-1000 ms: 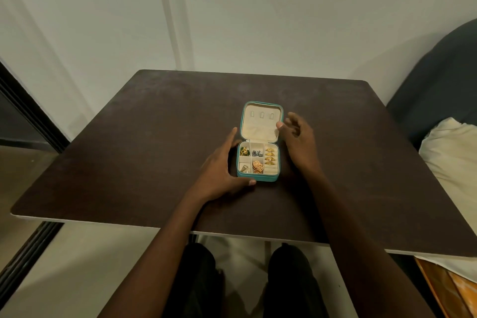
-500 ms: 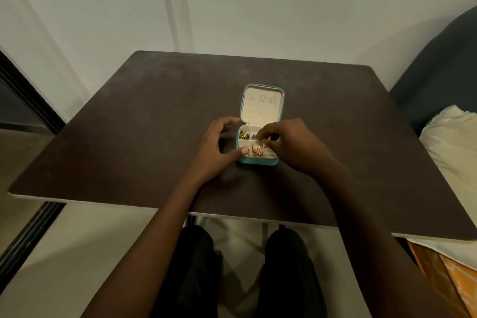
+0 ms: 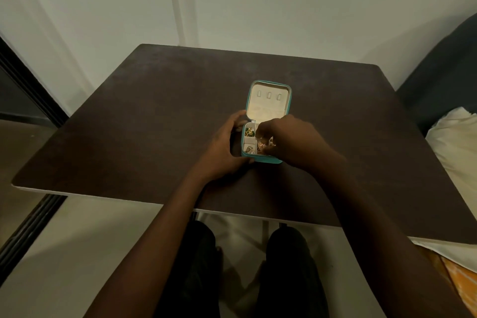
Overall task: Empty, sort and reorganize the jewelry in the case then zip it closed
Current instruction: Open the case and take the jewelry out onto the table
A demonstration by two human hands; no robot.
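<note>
Head view: jewelry case (image 3: 268, 116) seen open, lid propped up, near worktop (image 3: 154, 124) centre, slightly toward far edge. Left hand (image 3: 222, 147) kept cupped round case's left wall, fingers wide. Right hand (image 3: 291, 141), a second ago at lid's right side, now brought over right-hand compartments; fingers curled narrow, contents of pinch cannot be told. Emptying judged just begun; gold pieces (image 3: 249, 133) left in left compartments.

Dim indoor picture with a greenish-grey cast. Soft light falls from above and in front, brightest on the pale wall (image 3: 258, 2); the dark brown table (image 3: 129, 121) takes a faint dull sheen. Both forearms read as near silhouettes. Faint shadows lie on the floor below. Wide-angle lens bends straight lines at the edges. Fine detail is soft and grainy.
</note>
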